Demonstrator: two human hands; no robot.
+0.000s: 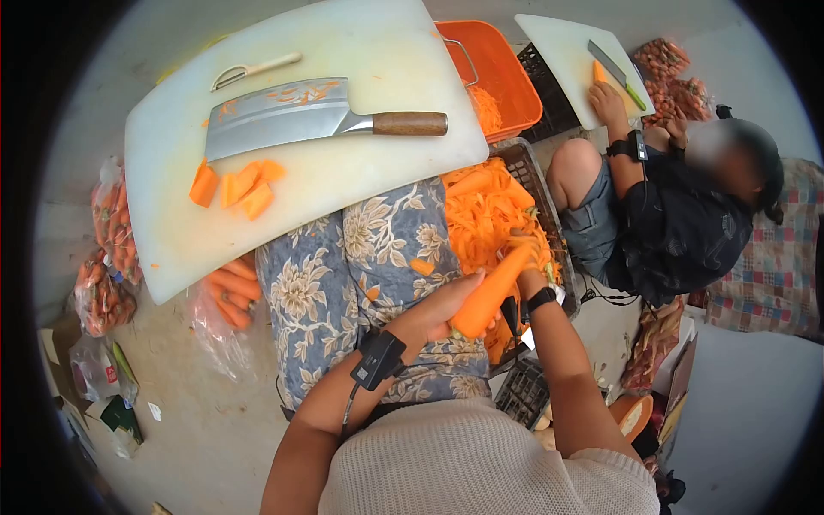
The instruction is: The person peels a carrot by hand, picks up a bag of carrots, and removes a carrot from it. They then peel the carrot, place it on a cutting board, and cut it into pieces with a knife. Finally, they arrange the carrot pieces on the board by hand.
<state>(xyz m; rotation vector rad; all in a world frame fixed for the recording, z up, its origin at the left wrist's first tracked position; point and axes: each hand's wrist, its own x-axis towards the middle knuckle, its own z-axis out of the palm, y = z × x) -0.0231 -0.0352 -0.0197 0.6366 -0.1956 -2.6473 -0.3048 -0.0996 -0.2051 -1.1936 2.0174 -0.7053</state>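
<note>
A large peeled carrot lies slantwise between my two hands, over my lap and the edge of a dark crate full of carrot peelings. My left hand is closed around its thick near end. At the far end, my right hand has its fingers round the carrot, partly hidden by it. On the white cutting board rest a cleaver with orange bits on its blade, a peeler and several carrot chunks.
An orange basin with shredded carrot stands beyond the crate. Bags of carrots sit on the floor at left. On the right, another person has a hand on a carrot beside a knife on a second board.
</note>
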